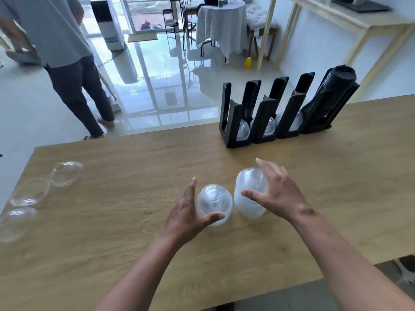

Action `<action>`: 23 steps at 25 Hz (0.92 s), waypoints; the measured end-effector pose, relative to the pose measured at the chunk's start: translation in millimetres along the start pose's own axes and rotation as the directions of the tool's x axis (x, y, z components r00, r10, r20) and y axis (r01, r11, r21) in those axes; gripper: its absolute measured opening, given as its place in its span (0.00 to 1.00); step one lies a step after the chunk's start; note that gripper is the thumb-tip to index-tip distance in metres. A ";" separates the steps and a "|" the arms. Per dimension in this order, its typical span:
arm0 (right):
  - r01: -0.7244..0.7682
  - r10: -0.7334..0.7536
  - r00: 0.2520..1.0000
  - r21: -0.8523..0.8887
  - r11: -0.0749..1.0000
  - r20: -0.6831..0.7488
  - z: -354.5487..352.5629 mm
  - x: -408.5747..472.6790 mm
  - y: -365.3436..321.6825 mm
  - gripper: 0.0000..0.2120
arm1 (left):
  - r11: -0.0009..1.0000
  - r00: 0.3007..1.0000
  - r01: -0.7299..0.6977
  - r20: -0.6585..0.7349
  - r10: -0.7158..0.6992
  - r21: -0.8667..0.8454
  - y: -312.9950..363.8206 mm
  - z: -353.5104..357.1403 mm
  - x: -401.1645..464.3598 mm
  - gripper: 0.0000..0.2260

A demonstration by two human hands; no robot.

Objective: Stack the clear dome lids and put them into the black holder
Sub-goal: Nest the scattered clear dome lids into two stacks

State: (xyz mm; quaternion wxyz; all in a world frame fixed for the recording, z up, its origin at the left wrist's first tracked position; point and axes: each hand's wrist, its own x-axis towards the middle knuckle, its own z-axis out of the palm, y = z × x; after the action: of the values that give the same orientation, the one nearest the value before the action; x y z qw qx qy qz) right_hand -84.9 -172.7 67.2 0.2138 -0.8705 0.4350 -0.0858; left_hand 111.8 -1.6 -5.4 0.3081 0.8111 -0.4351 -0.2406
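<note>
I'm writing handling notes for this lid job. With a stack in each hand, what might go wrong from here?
1. The left hand holds its lid stack only between thumb and fingers; the slick domes might slip or separate.
2. The right hand grips the taller stack, which may fan out when tilted.
3. The black holder has narrow slots already containing lids, so a stack could catch on a wall.

From my remote seat I saw a wooden bench [112,221] running across the view, with a glossy tiled floor [157,70] beyond it. A person in a grey shirt and dark trousers [67,63] stood on that floor at the left. Farther back stood a white tower appliance [107,23], a round table under a white cloth [221,23], and a small yellow object [248,62] on the floor.
</note>
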 end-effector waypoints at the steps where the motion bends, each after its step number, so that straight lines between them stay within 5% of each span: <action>1: 0.023 -0.022 0.999 0.019 1.000 -0.035 -3.5 1.1 -4.9 0.46 | 1.000 1.000 0.010 -0.028 -0.011 -0.023 -6.9 -8.7 -4.6 0.54; 6: 0.259 -0.244 0.964 0.148 0.954 -0.110 15.9 21.1 -79.1 0.32 | 0.982 0.945 0.182 -0.284 -0.161 0.050 -78.0 -72.7 -41.1 0.31; 10: 0.425 -0.441 0.894 0.158 0.891 0.082 85.1 27.1 -177.4 0.23 | 0.901 0.827 0.424 -0.445 -0.343 0.093 -156.6 -135.3 -90.6 0.21; 16: 0.628 -0.633 0.693 0.141 0.765 0.345 192.0 28.6 -316.1 0.24 | 0.827 0.714 0.552 -0.573 -0.403 0.107 -245.0 -207.4 -137.2 0.21; 23: 0.728 -0.699 0.640 0.037 0.684 0.319 292.5 78.3 -458.6 0.19 | 0.843 0.726 0.524 -0.581 -0.369 0.120 -306.0 -272.3 -107.7 0.32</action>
State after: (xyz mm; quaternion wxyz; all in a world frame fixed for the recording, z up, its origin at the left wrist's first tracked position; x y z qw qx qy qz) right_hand 391.2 95.3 7.8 0.1857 -0.9824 0.0208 -0.0059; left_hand 407.2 301.5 -20.2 0.2329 0.9608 -0.1500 -0.0087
